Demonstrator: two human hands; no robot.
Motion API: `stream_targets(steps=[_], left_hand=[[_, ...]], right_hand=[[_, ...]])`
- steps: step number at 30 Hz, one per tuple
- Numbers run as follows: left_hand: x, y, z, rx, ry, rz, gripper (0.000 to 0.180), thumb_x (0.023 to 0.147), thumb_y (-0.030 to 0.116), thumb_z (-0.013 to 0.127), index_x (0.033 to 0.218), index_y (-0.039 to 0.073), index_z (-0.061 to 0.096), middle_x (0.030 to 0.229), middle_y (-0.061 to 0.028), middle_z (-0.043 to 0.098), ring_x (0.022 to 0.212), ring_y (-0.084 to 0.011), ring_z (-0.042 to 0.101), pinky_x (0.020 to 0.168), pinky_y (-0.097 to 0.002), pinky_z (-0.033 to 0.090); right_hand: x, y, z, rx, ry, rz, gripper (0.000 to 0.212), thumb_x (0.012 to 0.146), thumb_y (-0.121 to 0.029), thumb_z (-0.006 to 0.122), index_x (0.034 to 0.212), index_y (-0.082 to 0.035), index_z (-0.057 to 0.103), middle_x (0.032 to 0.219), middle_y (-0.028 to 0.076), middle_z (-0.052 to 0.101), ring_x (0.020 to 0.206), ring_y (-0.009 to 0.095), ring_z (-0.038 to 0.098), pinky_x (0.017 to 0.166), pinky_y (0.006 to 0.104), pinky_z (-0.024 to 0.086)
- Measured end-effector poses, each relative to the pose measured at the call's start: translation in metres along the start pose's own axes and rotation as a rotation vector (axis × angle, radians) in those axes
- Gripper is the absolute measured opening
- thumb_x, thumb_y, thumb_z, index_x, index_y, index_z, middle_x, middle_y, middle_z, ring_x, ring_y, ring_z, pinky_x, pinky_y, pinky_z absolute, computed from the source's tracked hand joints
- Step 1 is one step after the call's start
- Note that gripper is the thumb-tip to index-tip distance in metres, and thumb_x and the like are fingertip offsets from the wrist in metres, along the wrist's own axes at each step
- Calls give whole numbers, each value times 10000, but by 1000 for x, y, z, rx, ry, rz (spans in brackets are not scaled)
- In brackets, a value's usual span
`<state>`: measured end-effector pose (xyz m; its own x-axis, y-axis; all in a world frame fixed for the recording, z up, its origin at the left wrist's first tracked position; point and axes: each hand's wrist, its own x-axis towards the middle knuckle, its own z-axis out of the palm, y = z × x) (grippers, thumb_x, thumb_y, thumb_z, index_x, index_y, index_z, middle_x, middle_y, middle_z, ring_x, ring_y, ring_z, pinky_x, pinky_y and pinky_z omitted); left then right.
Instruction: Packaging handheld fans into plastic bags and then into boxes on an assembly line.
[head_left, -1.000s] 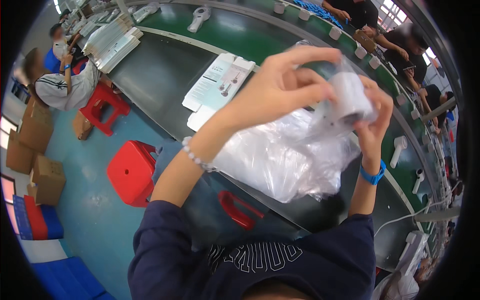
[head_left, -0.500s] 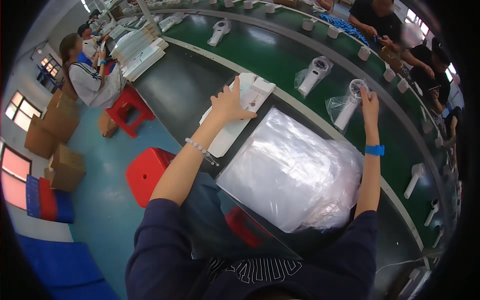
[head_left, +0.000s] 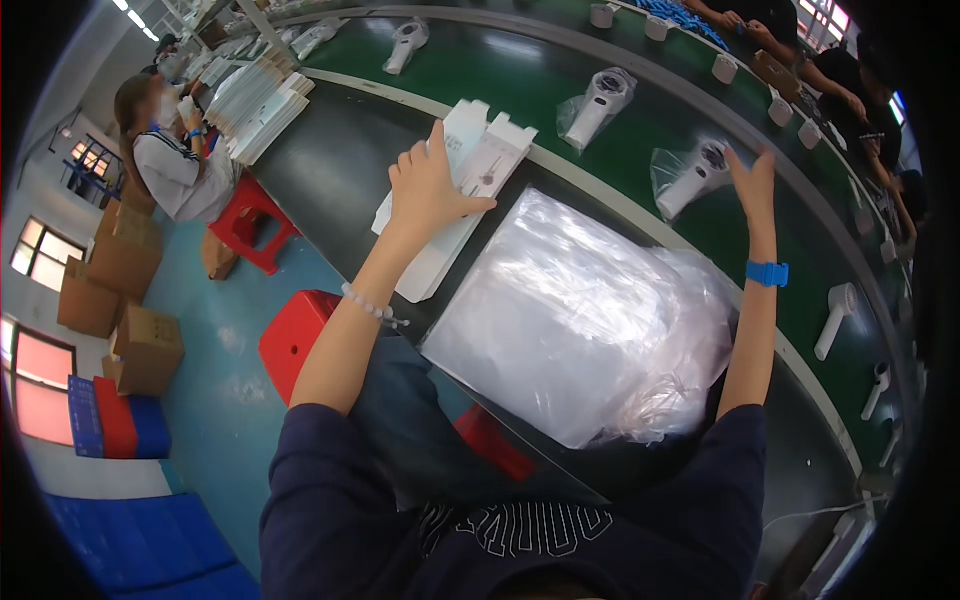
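My left hand (head_left: 428, 190) lies over a flat white printed carton (head_left: 432, 262) on the dark table, its fingers spread and the thumb pointing right. Whether the palm presses on the carton I cannot tell. Out over the green conveyor belt, my right hand (head_left: 757, 195) is empty, with thumb and forefinger apart. Just left of it a white handheld fan (head_left: 684, 192) in a clear bag rests on the belt. Another bagged fan (head_left: 594, 112) lies farther up the belt. Between my arms sits a stack of clear plastic bags (head_left: 550, 320), crumpled at its right end.
A pile of flat cartons (head_left: 262, 105) stands at the far left of the table, near a seated person (head_left: 175, 160). Red stools (head_left: 290, 345) stand on the floor to the left, with cardboard boxes (head_left: 150, 350) beyond. Unbagged white fans (head_left: 836, 320) lie farther right. Co-workers sit across the belt.
My right hand has let go of the bagged fan and moved slightly right of it. The fans on the belt appear higher and farther left. My left hand stays over the carton.
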<state>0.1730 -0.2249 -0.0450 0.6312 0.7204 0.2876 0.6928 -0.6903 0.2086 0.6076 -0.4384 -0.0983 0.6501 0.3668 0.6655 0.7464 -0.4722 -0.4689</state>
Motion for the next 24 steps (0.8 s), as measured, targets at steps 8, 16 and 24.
stream_targets(steps=[8,16,24], left_hand=[[-51,76,-52,-275,354,377,1121,462,320,831,1419,55,312,1282,-187,430,1147,-347,395,960,-446,282],[-58,80,-56,-273,402,493,1056,459,322,845,1363,29,384,1325,-176,445,1168,-327,438,962,-427,306],[-60,83,-56,-237,511,516,1016,470,322,854,1351,77,411,1354,-192,410,1203,-346,408,974,-435,270]], right_hand=[[-32,-205,-113,943,-642,-279,346,931,-147,540,1265,-60,518,1216,81,578,1092,182,576,939,299,418],[-53,-232,-124,942,-664,-347,265,917,-89,541,1172,-69,612,1222,73,570,922,144,615,797,274,498],[-74,-248,-113,585,-379,-475,445,843,-77,611,1284,-111,573,1344,95,447,1069,199,537,806,298,507]])
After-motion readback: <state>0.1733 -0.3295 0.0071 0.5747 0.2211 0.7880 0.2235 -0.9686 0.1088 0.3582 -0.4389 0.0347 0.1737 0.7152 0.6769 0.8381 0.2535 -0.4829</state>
